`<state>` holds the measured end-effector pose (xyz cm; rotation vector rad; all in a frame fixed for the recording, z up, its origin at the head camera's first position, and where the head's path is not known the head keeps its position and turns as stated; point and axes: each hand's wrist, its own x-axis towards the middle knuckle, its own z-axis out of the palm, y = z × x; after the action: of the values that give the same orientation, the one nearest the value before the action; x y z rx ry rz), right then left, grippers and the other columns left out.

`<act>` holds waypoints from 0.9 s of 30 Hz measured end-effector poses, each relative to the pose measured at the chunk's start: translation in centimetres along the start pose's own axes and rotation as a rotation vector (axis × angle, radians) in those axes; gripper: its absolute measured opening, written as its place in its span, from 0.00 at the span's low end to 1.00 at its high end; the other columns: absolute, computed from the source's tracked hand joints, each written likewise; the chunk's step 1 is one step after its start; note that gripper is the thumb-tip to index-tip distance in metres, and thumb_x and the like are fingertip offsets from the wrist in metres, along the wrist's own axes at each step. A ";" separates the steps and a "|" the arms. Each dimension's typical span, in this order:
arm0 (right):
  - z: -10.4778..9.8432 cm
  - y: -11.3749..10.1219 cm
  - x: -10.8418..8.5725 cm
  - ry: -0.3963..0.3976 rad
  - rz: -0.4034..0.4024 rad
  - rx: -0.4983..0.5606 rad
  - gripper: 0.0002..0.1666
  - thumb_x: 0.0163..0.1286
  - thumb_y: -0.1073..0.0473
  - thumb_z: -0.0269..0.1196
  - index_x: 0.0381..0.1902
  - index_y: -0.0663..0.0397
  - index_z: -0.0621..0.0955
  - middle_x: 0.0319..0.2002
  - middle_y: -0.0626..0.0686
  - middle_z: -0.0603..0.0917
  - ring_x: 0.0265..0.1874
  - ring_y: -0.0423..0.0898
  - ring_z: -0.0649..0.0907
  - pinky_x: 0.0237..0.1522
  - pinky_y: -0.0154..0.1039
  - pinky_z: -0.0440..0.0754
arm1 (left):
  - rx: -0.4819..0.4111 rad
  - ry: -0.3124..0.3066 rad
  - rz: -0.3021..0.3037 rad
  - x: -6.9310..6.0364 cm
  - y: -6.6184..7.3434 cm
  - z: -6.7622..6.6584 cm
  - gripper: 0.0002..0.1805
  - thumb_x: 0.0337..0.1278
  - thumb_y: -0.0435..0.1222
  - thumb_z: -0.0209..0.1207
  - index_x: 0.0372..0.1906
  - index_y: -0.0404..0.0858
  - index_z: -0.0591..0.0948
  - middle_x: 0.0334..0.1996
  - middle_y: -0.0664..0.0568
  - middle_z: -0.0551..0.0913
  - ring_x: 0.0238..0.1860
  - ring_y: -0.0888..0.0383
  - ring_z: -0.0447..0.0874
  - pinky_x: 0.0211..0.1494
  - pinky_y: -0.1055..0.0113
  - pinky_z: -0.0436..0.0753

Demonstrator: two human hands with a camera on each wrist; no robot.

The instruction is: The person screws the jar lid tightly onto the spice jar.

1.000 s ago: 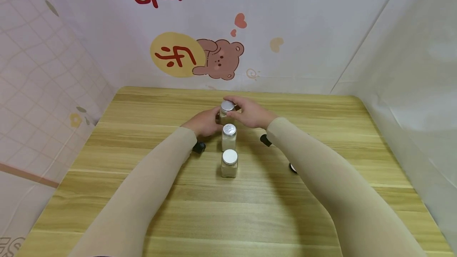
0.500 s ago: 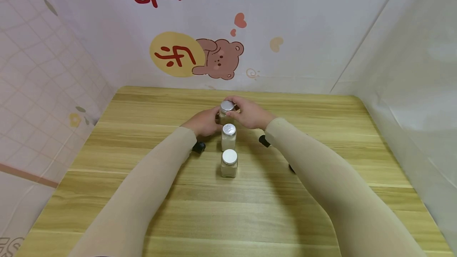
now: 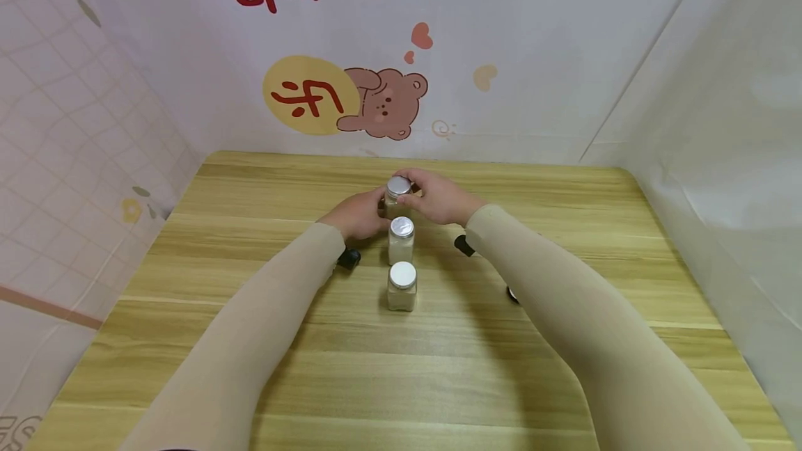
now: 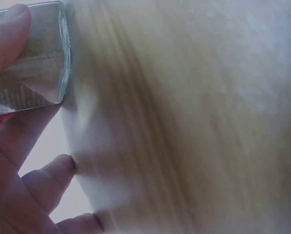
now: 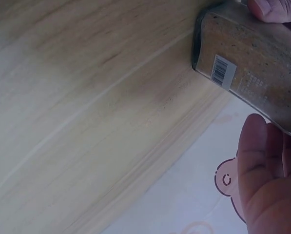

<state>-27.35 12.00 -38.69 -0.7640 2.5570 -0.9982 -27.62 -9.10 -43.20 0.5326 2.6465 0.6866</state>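
Observation:
Three square glass seasoning jars stand upright in a line on the wooden table. The farthest jar (image 3: 398, 188) has a silver lid and lies between both hands. My left hand (image 3: 360, 216) grips its body from the left, with the thumb across the glass (image 4: 43, 68) in the left wrist view. From the right, my right hand (image 3: 441, 198) holds it near the lid, thumb in front and fingers behind. In the right wrist view, its orange-brown speckled contents and a barcode label (image 5: 223, 71) show. The middle jar (image 3: 401, 241) has a shiny silver top; the nearest jar (image 3: 402, 287) has a white one.
The wooden tabletop (image 3: 401, 381) reaches back to a white printed backdrop (image 3: 532, 54) with a bear drawing. A small dark-rimmed round thing (image 3: 514, 295) is partly hidden by the right sleeve (image 3: 551, 284). Small black devices are worn at both wrists.

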 end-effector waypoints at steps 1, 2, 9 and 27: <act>0.0 -0.1 0.0 0.004 0.002 -0.003 0.26 0.81 0.55 0.61 0.72 0.56 0.72 0.60 0.56 0.82 0.62 0.54 0.80 0.66 0.53 0.78 | 0.004 0.001 0.000 0.0 0.0 0.0 0.46 0.67 0.51 0.67 0.84 0.51 0.58 0.73 0.45 0.77 0.75 0.44 0.74 0.78 0.47 0.72; 0.1 -0.1 0.0 0.009 0.002 -0.001 0.26 0.81 0.56 0.60 0.72 0.57 0.72 0.61 0.56 0.82 0.63 0.54 0.80 0.67 0.53 0.78 | 0.005 0.002 0.001 0.0 0.0 0.0 0.45 0.67 0.51 0.67 0.84 0.51 0.59 0.73 0.45 0.77 0.74 0.44 0.74 0.77 0.47 0.72; 0.3 -0.3 0.1 0.047 -0.001 -0.005 0.25 0.81 0.57 0.61 0.70 0.60 0.73 0.64 0.58 0.80 0.67 0.54 0.78 0.72 0.54 0.75 | -0.007 0.009 0.009 0.0 0.0 0.0 0.41 0.69 0.50 0.66 0.81 0.49 0.62 0.72 0.45 0.77 0.74 0.44 0.74 0.77 0.47 0.73; 0.5 -0.7 -0.1 0.074 0.041 -0.007 0.29 0.80 0.54 0.63 0.72 0.60 0.73 0.71 0.61 0.74 0.73 0.56 0.74 0.76 0.54 0.71 | 0.003 0.021 0.010 -0.4 0.2 0.2 0.39 0.70 0.50 0.65 0.79 0.49 0.64 0.71 0.45 0.78 0.73 0.44 0.75 0.76 0.47 0.74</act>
<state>-26.78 11.37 -38.57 -0.6858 2.6290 -1.0239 -27.14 -9.03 -43.16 0.5432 2.6664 0.6946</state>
